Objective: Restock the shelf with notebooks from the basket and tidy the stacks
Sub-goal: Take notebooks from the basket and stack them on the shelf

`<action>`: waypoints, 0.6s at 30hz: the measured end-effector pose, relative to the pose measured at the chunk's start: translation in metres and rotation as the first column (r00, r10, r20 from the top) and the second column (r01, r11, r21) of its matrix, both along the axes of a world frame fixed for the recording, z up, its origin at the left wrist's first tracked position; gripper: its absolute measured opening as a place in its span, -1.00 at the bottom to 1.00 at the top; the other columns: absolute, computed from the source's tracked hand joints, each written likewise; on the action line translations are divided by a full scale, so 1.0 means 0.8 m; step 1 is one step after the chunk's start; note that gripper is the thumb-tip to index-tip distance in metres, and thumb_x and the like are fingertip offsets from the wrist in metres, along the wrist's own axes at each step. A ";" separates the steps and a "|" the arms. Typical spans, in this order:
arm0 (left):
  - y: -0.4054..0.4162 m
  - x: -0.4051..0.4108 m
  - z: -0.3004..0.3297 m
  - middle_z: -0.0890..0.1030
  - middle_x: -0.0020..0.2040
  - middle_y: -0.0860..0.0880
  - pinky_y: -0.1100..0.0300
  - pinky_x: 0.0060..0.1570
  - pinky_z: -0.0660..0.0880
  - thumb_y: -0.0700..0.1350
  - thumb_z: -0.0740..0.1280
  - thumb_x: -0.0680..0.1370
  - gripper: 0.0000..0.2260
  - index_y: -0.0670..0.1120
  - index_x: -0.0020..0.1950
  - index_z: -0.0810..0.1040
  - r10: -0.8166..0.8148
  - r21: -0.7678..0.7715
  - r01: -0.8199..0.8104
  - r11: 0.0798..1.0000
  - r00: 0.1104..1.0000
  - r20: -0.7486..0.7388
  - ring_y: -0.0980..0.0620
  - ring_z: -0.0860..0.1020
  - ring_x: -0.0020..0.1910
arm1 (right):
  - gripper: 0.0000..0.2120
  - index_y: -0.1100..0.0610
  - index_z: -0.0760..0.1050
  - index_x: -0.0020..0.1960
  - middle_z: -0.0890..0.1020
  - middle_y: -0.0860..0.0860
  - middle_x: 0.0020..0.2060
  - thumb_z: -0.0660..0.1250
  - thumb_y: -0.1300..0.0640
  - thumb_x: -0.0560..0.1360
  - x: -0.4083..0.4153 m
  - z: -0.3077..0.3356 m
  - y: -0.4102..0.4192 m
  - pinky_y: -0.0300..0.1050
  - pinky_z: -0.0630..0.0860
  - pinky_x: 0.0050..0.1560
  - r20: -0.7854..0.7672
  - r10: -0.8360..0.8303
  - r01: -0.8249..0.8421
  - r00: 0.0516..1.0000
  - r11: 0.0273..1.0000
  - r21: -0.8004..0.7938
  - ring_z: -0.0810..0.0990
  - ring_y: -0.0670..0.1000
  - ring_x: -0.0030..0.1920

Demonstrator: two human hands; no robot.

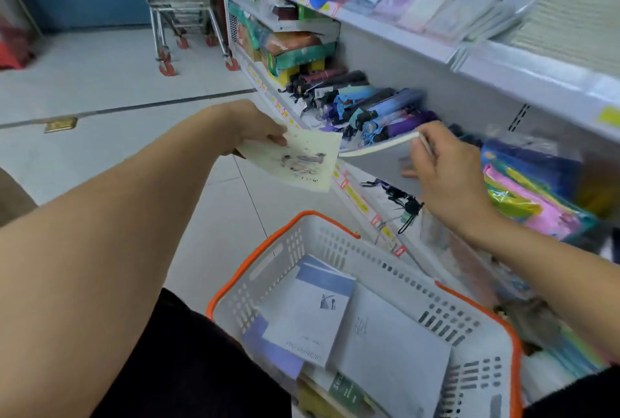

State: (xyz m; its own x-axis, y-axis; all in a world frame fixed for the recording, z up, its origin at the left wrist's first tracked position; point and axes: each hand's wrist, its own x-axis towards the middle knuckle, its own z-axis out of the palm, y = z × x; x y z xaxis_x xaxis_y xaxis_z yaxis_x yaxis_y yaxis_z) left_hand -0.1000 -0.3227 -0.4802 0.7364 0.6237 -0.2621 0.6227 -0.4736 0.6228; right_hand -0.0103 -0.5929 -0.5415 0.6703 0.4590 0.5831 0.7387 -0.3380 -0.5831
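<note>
a: starting at the feet, what's nearest?

b: the basket (369, 270), white with an orange rim, down by the person's legs. several notebooks (312, 313) lie flat in it, so the restock is not finished.

a: and the hands?

b: the left hand (248, 125) pinches a cream notebook (295, 159) at one corner, held in the air above the floor, just beside the shelf edge. the right hand (446, 169) is curled round the end of a second notebook (379, 146), seen edge-on and tilted, near the umbrellas (369, 105).

a: which step is that, you reckon?

b: carrying stock up from the basket, i'd say, midway. neither book is on a stack yet.

a: where do they go?

b: likely the upper shelf (402, 33), further back, where the notebook stacks (436, 5) sit, blurred and a bit slanted. next move calls for lifting both books up and squaring them onto a matching pile.
</note>
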 end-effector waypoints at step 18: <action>-0.125 0.060 0.041 0.71 -0.13 -0.08 0.15 -0.17 0.62 -0.13 0.31 0.60 -0.85 -0.20 0.05 0.57 0.041 -0.732 0.265 0.627 0.928 0.371 0.01 0.67 -0.22 | -0.78 0.21 0.55 -0.12 0.67 0.15 -0.05 0.23 0.07 0.43 -0.004 0.068 -0.053 -0.15 0.51 0.10 -0.081 0.402 -0.344 0.912 0.858 0.381 0.64 0.05 0.12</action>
State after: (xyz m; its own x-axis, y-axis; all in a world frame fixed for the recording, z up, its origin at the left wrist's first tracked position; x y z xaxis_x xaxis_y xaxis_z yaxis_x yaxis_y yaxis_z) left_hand -0.0522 -0.4231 -0.4477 0.9176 0.2173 -0.3329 0.2882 0.2131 0.9335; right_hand -0.0138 -0.6352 -0.4870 0.5838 0.4765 0.6574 0.6599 0.1931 -0.7261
